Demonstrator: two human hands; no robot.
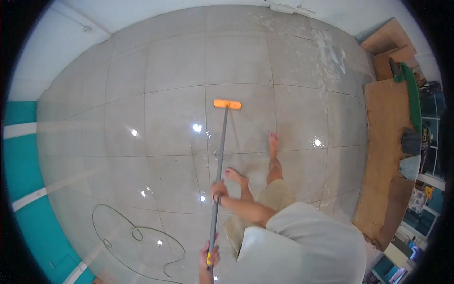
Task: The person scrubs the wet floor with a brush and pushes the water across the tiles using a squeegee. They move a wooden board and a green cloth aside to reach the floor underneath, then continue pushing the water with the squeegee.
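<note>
While wet grey floor tiles (179,66) fill the view, open room spreads from nine to twelve o'clock, edged by a white wall (142,12); a wooden board (385,123) lies at three o'clock. A thin hose (118,227) loops at seven o'clock. The mop handle (220,151) runs up to its orange head (227,104) at twelve o'clock. Right hand (218,190) grips mid-handle, fingers wrapped; left hand (209,257) clasps the handle's end.

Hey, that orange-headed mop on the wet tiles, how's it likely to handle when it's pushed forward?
The mop probably pushes stiffly: its long grey pole looks straight between the right hand and left hand. Its flat orange head should slide easily, since the tiled floor looks wet and glossy. It seems light, though that is uncertain.
</note>
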